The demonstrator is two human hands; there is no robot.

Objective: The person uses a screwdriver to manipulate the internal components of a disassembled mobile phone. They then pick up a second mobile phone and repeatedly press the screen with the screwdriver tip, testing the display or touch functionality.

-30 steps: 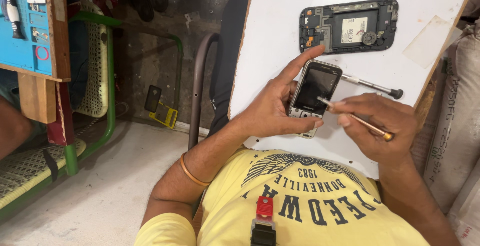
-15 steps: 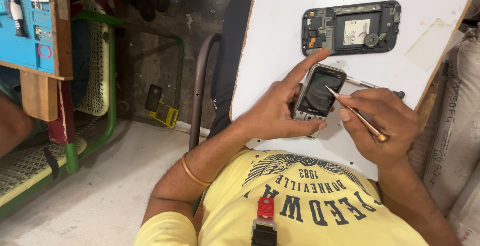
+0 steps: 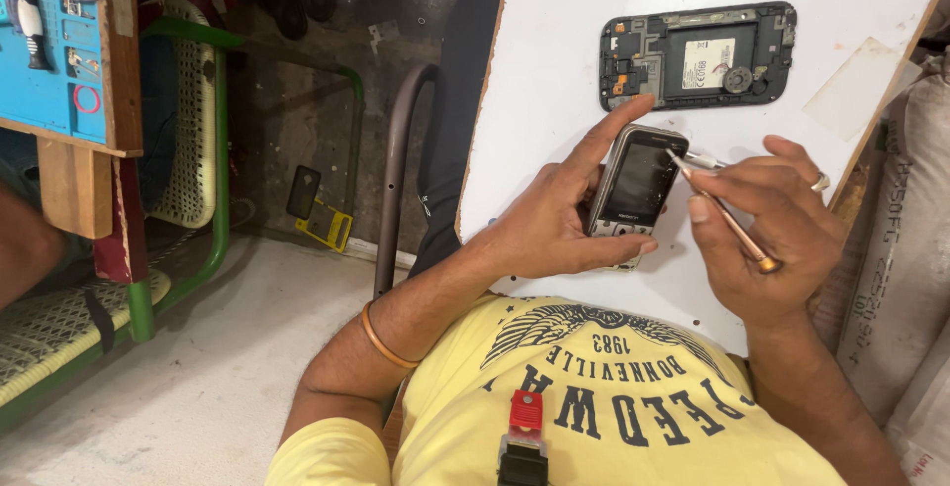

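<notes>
Tool tip shifted to phone top corner; left hand grip clasps phone, right hand pinches tool.

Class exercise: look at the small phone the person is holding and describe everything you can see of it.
The small phone is a slim bar handset with a silvery, metallic-looking rim, a dark glossy screen that is switched off, and a strip of keys below it. It is held tilted over the white board, gripped in the left hand. The right hand puts a thin tool against its upper right edge.
</notes>
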